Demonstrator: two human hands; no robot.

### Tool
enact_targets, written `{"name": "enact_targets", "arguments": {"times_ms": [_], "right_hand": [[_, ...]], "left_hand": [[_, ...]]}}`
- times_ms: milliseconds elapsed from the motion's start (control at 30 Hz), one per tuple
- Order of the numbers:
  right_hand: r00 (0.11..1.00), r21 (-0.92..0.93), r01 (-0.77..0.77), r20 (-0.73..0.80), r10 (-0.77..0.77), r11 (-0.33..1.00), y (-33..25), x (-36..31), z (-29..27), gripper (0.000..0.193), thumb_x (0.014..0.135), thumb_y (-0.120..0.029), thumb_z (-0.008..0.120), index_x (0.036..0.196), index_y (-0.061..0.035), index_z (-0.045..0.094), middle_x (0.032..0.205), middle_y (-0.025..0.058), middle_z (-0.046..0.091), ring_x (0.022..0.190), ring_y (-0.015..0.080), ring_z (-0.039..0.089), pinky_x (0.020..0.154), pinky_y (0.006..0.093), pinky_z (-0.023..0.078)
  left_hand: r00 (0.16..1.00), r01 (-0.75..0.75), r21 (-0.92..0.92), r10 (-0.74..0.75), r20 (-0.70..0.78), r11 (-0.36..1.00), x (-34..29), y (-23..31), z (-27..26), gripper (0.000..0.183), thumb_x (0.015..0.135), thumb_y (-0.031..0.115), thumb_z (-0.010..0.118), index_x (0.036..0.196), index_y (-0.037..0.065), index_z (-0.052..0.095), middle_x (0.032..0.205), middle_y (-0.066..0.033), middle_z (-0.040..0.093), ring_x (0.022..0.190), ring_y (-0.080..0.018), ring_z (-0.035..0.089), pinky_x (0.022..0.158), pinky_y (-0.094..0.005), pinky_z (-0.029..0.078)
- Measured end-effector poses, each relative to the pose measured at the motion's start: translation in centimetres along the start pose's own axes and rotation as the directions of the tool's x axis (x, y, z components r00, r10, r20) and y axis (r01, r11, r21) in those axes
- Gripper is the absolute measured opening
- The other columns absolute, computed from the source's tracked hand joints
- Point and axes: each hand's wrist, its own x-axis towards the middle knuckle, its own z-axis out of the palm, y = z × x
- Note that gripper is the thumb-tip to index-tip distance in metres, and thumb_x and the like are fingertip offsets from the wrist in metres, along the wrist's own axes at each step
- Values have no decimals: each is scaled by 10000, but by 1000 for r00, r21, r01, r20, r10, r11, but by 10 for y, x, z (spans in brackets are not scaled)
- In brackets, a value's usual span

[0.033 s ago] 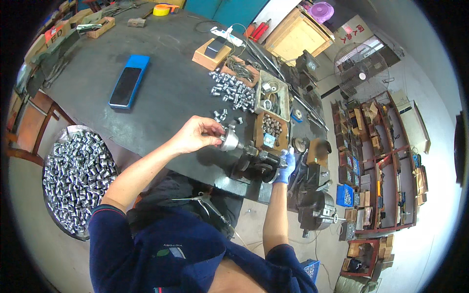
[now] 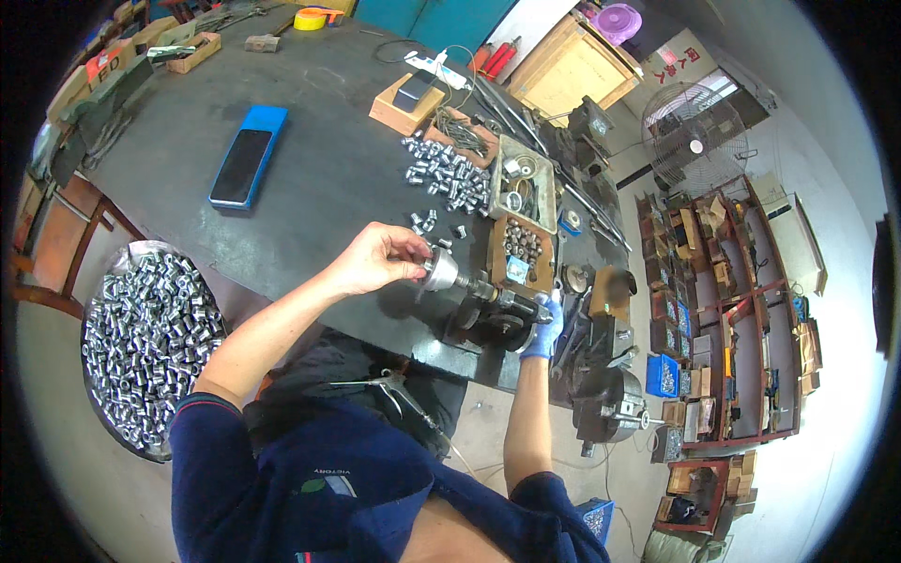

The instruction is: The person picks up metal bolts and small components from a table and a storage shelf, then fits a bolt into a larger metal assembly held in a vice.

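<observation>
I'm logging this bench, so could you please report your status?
Left grip, bare, at round silver metal chuck. Right grip, blue-gloved, at right end of dark metal fixture. Small silver metal fittings loose beyond chuck.

Place: this was a metalworking workshop.
Bench [image 2: 319, 103]: its dark top bore heaped metal fittings [image 2: 449, 174] and a small machine [image 2: 493, 314] with a chuck [image 2: 441, 270].
Rack [image 2: 751, 438]: it held boxes [image 2: 690, 246], their contents apparently hardware, though blurred.
</observation>
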Motion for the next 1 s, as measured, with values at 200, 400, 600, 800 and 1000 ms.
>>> {"name": "enact_targets", "arguments": {"times_ms": [200, 400, 600, 800, 1000], "right_hand": [[994, 149, -103, -4, 105, 983, 12, -46, -15, 314, 809, -255, 541, 1022, -27, 582, 951, 109, 627, 853, 251, 600, 795, 366, 478], [997, -34, 45, -65, -47, 998, 9, -2, -15, 219, 859, -300, 575, 859, -82, 597, 684, 19, 606, 512, 112, 546, 385, 211, 399], [973, -62, 217, -65, -221, 974, -67, -33, 83, 293, 854, -347, 582, 726, -85, 558, 479, -32, 427, 355, 50, 343, 299, 214, 226], [941, 63, 327, 72, -331, 943, -84, -119, 66, 345, 913, -342, 479, 776, -35, 559, 467, -47, 340, 367, 44, 296, 318, 194, 240], [999, 177, -26, -42, 34, 984, -30, -118, 25, 278, 888, -322, 513, 787, -66, 553, 547, -17, 466, 388, 51, 349, 295, 201, 231]], "left_hand": [[993, 113, -73, -116, -39, 991, -3, 2, 1, 173, 757, -39, 635, 920, -72, 586, 766, -93, 620, 641, -132, 597, 601, -249, 492], [983, 170, -75, -175, -62, 983, 0, 4, 10, 158, 808, 67, 622, 863, -79, 595, 712, -96, 614, 540, -127, 571, 512, -237, 470], [958, 277, 79, -269, -95, 958, -3, 11, 8, 360, 879, 280, 560, 733, -48, 574, 613, -86, 571, 504, -135, 557, 457, -248, 461], [945, 315, 49, -308, -114, 948, -7, 6, 8, 433, 881, 347, 546, 692, -43, 557, 593, -86, 553, 486, -141, 552, 423, -246, 463], [928, 353, 27, -346, -139, 935, -6, 12, 6, 450, 852, 375, 583, 699, -48, 562, 593, -88, 550, 476, -138, 546, 389, -248, 453]]}}
